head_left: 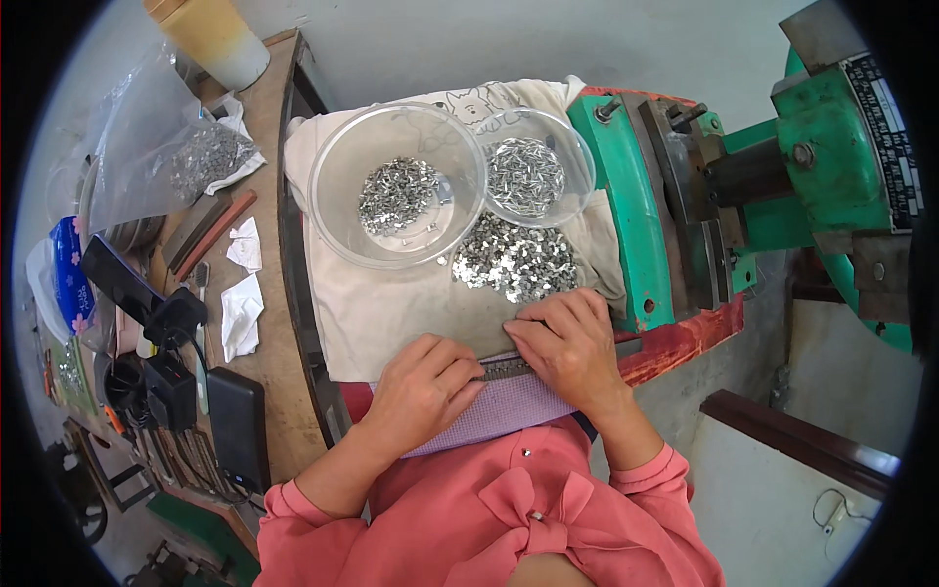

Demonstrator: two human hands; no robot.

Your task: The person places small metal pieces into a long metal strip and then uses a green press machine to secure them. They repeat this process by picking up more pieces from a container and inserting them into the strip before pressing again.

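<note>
A narrow dark metal strip (506, 369) with a row of small notches lies across a purple woven cloth (499, 409) in front of my body. My left hand (426, 389) is closed on the strip's left end. Over its right part, my right hand (567, 344) is bent with fingertips pinched together; what they hold, if anything, is hidden. Just beyond that hand, a loose heap of small shiny metal pieces (516, 260) spreads on a beige cloth (391, 311). Behind the heap stand a large clear tub (333, 230) and a smaller clear tub (584, 161), both containing small metal parts.
A green press machine (626, 225) stands close on the right. On the left, a wooden bench (284, 342) carries a black power bank (238, 428), a phone (119, 278), white tissues (241, 315), a clear plastic bag (147, 137) and a yellow-white bottle (217, 44).
</note>
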